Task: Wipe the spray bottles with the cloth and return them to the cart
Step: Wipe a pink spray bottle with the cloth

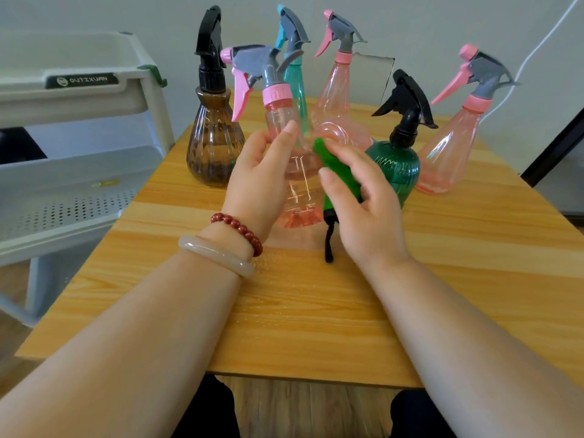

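While the left hand (pixel 256 184) grips a tilted pink bottle (pixel 298 197) over the worktop (pixel 316 311), fingers curled round its body, the right hand (pixel 369 216) grasps the green cloth (pixel 335 167) and presses it to the bottle's side. Five more bottles stand behind, among them a brown bottle (pixel 211 147) and a green bottle (pixel 399 165). The cart (pixel 79 90) stands at the left.
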Available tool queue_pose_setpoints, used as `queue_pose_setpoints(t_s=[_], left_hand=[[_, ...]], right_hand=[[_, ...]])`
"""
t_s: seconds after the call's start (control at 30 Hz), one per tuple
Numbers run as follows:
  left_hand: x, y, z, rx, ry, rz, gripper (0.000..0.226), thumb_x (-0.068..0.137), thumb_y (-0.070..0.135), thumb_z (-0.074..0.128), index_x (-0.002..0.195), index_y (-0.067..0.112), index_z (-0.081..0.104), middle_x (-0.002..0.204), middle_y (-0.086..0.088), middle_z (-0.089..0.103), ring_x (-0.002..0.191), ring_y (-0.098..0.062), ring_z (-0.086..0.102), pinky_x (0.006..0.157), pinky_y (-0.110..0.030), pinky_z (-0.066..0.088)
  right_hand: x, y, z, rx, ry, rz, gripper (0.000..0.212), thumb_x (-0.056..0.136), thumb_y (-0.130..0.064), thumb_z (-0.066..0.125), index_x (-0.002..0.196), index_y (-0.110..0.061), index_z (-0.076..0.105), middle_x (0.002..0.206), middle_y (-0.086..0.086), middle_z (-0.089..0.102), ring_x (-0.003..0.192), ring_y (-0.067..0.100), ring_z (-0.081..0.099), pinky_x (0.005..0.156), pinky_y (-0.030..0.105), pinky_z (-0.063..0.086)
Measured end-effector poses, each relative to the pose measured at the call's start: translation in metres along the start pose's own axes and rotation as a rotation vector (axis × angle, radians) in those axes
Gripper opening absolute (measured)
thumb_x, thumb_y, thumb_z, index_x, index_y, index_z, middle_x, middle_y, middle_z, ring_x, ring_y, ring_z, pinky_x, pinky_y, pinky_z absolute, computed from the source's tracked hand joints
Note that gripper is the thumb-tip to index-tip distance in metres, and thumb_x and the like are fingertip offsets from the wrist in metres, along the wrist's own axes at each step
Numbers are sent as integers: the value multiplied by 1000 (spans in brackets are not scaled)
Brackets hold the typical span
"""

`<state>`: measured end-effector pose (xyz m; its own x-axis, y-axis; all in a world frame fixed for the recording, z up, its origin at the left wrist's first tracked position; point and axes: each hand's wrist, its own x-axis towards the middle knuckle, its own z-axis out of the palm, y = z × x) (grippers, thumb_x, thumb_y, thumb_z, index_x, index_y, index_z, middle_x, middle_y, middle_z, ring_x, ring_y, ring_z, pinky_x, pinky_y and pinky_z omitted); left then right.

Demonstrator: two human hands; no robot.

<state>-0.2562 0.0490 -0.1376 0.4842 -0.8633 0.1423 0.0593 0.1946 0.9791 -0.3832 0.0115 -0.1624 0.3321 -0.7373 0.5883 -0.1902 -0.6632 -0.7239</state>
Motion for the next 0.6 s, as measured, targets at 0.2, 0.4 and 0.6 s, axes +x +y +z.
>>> queue_pose_setpoints(t_s=[0.2, 0.4, 0.6], left_hand=[[3, 0, 0, -108, 25, -7, 31, 89, 51, 62, 96, 21, 66, 104, -12, 73, 101, -31, 69, 90, -54, 55], [6, -10, 3, 47, -196, 50, 69, 84, 52, 64, 146, 30, 44, 130, 16, 62, 118, 0, 58, 104, -34, 47], [5, -14, 6, 90, -192, 50, 58, 93, 50, 56, 146, 38, 34, 129, 17, 59, 109, 1, 62, 96, -34, 52]], right_hand=[[-1, -2, 1, -15, -61, -4, 72, 79, -41, 77, 140, -23, 42, 136, -16, 48, 132, -2, 41, 109, 17, 34], [3, -1, 2, 48, 99, 186, 72, 81, -42, 76, 144, -30, 43, 134, -27, 43, 123, -22, 35, 99, -2, 27], [2, -1, -1, 145, 43, 72, 53, 93, -25, 60, 143, -20, 46, 143, -19, 42, 135, -12, 33, 112, 16, 30]])
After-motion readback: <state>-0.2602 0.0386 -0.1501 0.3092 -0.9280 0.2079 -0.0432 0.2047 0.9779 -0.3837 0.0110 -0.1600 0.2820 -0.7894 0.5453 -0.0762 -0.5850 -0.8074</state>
